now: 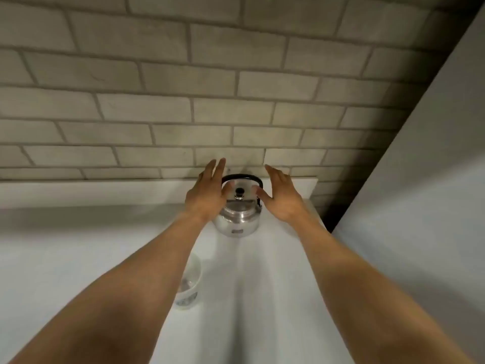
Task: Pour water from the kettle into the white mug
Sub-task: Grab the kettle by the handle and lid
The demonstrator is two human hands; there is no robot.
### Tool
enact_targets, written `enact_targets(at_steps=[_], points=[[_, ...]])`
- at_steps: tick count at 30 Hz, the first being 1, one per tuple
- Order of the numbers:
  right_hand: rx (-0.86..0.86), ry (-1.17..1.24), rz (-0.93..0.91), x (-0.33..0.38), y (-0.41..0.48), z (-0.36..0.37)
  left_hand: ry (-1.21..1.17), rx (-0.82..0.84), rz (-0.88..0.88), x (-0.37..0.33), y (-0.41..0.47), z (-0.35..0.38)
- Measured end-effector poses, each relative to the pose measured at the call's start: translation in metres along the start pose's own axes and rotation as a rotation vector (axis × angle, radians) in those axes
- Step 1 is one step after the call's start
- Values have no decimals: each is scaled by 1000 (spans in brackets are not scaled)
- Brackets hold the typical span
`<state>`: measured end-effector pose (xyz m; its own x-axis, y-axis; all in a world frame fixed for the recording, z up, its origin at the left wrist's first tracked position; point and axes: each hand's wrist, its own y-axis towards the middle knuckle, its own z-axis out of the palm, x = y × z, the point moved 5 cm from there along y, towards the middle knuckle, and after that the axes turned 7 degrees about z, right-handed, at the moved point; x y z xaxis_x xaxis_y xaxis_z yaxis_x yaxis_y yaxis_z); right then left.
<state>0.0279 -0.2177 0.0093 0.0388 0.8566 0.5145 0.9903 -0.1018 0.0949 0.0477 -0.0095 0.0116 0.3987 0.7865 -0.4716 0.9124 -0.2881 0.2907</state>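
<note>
Head camera, the only view: a shiny round stainless-steel kettle (pixel 237 215) with a black arched handle (pixel 242 177) and a small black lid knob stands upright on the white tabletop (pixel 275 285), far back against the pale grey brick-pattern wall (pixel 183 74).

Both bare forearms reach straight forward, and the kettle sits between the two hands. The left hand (pixel 207 195) is open, fingers extended and loosely together. Its palm side overlaps the kettle's left shoulder in this view, but whether it touches the metal I cannot tell. The right hand (pixel 279 199) is likewise open and flat, holding nothing, with its thumb pointing inward towards the handle's right end. It lies just beside the kettle, with a sliver of tabletop visible between them.

The handle arches left to right across the lid, so its long axis runs crosswise to both arms. It lies just ahead of and between the hands. By my reading the left hand is nearer to it, since it overlaps the handle's left end. Neither hand has closed on it yet.

The white mug (pixel 190 285), with a faint printed pattern low on its side, stands nearer the person, partly hidden under the left forearm. It is well apart from the kettle, so the kettle would have to be brought back towards the person and to the left before tipping.
</note>
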Motion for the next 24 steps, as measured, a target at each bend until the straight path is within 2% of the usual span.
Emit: enact_targets(at_steps=[6, 10, 15, 20, 24], points=[[7, 59, -157, 0, 51, 24, 15, 47, -66, 13, 29, 37], [181, 110, -265, 11, 68, 46, 0, 102, -51, 25, 38, 46], [262, 162, -292, 14, 70, 43, 54, 127, 27, 23, 33, 42], [151, 233, -301, 18, 49, 13, 14, 117, 57, 2, 21, 21], [14, 225, -321, 34, 19, -21, 18, 29, 117, -29, -2, -8]])
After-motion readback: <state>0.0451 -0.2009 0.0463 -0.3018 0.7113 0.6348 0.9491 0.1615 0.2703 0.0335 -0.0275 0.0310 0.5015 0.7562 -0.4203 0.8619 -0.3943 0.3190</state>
